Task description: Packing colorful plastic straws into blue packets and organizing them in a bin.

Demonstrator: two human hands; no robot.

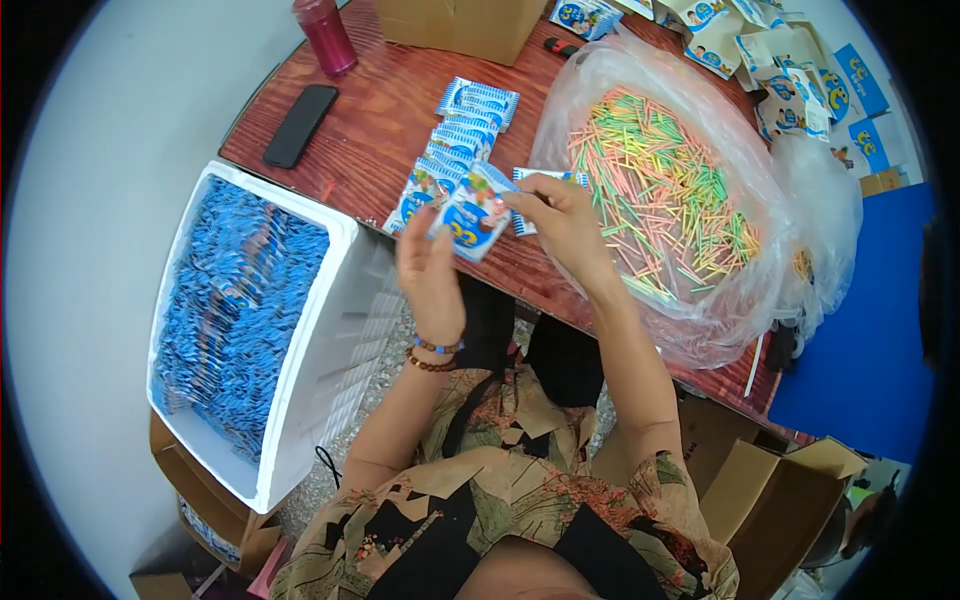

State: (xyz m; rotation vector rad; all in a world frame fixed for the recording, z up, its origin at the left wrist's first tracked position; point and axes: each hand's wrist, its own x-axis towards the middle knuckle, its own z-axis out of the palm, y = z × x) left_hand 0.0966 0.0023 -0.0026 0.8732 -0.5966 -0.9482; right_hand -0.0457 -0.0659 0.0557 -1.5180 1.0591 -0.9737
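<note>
A small blue-and-white packet [474, 214] is tilted over the table's near edge, its upper right corner pinched between the thumb and fingers of my right hand [562, 215]. My left hand [428, 275] is beside the packet's lower left edge. Its fingers are blurred but look stretched out and apart, and whether they touch the packet is unclear. Behind the held packet, an overlapping row of blue-and-white sachets [468, 135] runs back across the table. Another sachet [523, 222] lies partly hidden by my right hand.
Right of my hands, a large clear plastic bag [570, 110] holds many pastel sticks [665, 190]. At left stands a white foam box [345, 230] full of blue sachets [240, 300]. A phone [300, 126], pink bottle [326, 38] and cardboard box [460, 28] occupy the table [385, 85]. Small cartons [790, 100] pile up far right.
</note>
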